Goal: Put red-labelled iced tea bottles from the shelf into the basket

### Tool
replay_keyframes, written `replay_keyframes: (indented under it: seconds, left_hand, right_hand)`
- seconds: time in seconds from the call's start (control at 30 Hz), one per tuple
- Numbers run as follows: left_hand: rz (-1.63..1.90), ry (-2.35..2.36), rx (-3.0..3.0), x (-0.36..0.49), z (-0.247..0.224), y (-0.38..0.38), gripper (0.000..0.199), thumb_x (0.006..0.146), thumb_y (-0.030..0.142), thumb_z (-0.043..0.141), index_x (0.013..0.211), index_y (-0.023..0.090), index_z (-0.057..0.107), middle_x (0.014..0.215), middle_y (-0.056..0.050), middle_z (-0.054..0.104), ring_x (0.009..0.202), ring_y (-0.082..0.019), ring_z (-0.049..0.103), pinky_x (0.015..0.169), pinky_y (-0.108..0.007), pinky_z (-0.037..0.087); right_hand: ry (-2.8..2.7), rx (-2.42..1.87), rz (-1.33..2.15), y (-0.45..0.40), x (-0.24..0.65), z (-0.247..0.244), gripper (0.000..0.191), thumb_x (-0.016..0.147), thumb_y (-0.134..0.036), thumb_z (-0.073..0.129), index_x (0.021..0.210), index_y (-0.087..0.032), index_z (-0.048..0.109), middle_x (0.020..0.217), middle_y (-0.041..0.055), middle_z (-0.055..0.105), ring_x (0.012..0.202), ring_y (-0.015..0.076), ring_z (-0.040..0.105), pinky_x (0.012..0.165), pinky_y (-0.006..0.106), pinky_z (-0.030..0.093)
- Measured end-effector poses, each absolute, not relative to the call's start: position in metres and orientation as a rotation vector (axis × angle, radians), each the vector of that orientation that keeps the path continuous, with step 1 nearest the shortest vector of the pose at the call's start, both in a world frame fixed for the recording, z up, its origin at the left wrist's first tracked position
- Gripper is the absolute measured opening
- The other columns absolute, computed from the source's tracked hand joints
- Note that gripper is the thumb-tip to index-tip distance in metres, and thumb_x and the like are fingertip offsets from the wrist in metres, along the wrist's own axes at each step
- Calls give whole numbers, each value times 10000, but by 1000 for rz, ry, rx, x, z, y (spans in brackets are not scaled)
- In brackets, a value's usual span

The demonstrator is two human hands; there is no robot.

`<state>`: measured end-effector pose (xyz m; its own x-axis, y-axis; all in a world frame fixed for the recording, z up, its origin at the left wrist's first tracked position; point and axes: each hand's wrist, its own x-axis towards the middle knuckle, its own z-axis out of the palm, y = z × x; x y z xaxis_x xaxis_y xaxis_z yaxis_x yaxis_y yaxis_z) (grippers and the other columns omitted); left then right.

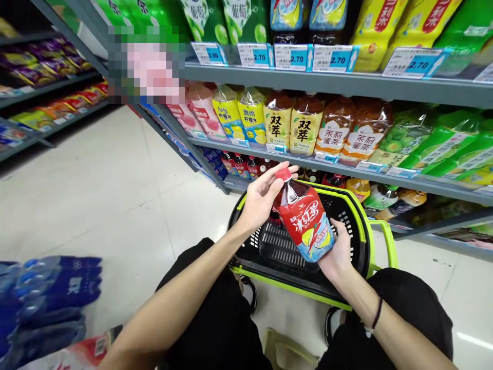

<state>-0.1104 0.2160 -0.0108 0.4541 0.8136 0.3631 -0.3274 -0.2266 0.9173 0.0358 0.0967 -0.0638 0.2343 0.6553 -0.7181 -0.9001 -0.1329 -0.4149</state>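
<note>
A red-and-blue iced tea bottle is held tilted between my two hands, its red cap up and to the left. My left hand has its fingers around the cap and neck. Around the lower right side and base of the bottle is my right hand, its far fingers hidden behind it. Directly beneath is a black shopping basket with a lime-green rim and a lime-green handle. Part of another dark red bottle shows inside the basket, mostly covered by my left hand and the held bottle.
Drink shelves with price tags and rows of bottles stand in front. Bottles lie on the low shelf at right. Blue-wrapped bottle packs sit on the floor at lower left. A snack shelf stands across the aisle.
</note>
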Motion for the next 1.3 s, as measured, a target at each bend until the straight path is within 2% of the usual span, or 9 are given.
replay_keyframes:
  seconds: [0.13, 0.27, 0.4, 0.53, 0.63, 0.73, 1.0, 1.2, 1.3]
  left_hand:
    - [1008, 342, 1521, -114, -5, 209, 638, 957, 428, 802, 1550, 288, 611, 1628, -100, 556, 1518, -314, 533, 1293, -468, 452]
    - [901, 216, 1623, -113, 1, 200, 896, 862, 503, 877, 1652, 346, 482, 1684, -102, 486, 1556, -365, 475, 1282, -515, 457]
    - [916, 293, 1700, -118, 6, 193, 915, 847, 434, 903, 1654, 354, 480, 1611, -104, 575, 1476, -378, 572, 1196, -522, 545]
    - [1006, 536, 1802, -126, 8, 187, 957, 786, 350, 949, 1639, 338, 513, 1473, -69, 694, 1324, -400, 687, 1082, -510, 625]
    - [1075, 719, 1828, -129, 5, 186, 1010, 795, 381, 932, 1678, 313, 446, 1456, -67, 706, 1383, -404, 646, 1118, -535, 595]
    - [1096, 859, 1783, -128, -2, 189, 992, 844, 454, 879, 1696, 270, 405, 1502, -115, 671, 1411, -365, 631, 1198, -570, 521]
    - [1161, 924, 1768, -124, -20, 192, 900, 799, 499, 907, 1570, 191, 557, 1441, -156, 703, 1353, -338, 671, 1174, -556, 536]
    - [1110, 571, 1846, -125, -24, 198, 1081, 740, 526, 948, 1665, 252, 461, 1710, -160, 434, 1574, -403, 432, 1308, -624, 350]
    - [1104, 323, 1760, -120, -22, 193, 1050, 795, 535, 909, 1691, 318, 407, 1725, -119, 421, 1584, -388, 422, 1307, -609, 369]
  right_hand:
    - [249, -993, 1530, 92, 31, -65, 389, 1019, -486, 494, 1030, -200, 758, 1022, 91, 826, 1011, 295, 777, 950, 477, 637]
    - [114, -931, 1770, 85, 29, -76, 548, 1032, -593, 404, 1149, -190, 757, 985, 125, 817, 981, 317, 779, 888, 518, 648]
    - [8, -963, 1885, 82, 29, -82, 683, 992, -703, 366, 1139, -170, 767, 955, 163, 808, 1004, 346, 776, 867, 526, 652]
    - [-115, -995, 1738, 86, 23, -80, 613, 972, -649, 427, 1126, -173, 780, 997, 152, 814, 1047, 345, 776, 866, 509, 662]
    - [-149, -989, 1670, 88, 17, -78, 595, 983, -628, 449, 1188, -176, 776, 1054, 137, 818, 1069, 339, 780, 858, 510, 671]
    - [-213, -974, 1659, 86, 14, -82, 668, 971, -723, 494, 1256, -182, 761, 1089, 132, 818, 1097, 343, 777, 838, 521, 680]
    - [-398, -1049, 1495, 79, 22, -95, 743, 754, -732, 852, 1259, -200, 738, 1208, 104, 801, 1125, 332, 759, 813, 501, 706]
    - [-425, -969, 1645, 75, 35, -90, 937, 607, -944, 772, 1161, -189, 771, 1120, 160, 804, 1058, 381, 769, 713, 495, 693]
    - [-426, -937, 1659, 69, 39, -86, 952, 703, -1002, 618, 1133, -166, 771, 1068, 176, 802, 1014, 366, 776, 669, 434, 660]
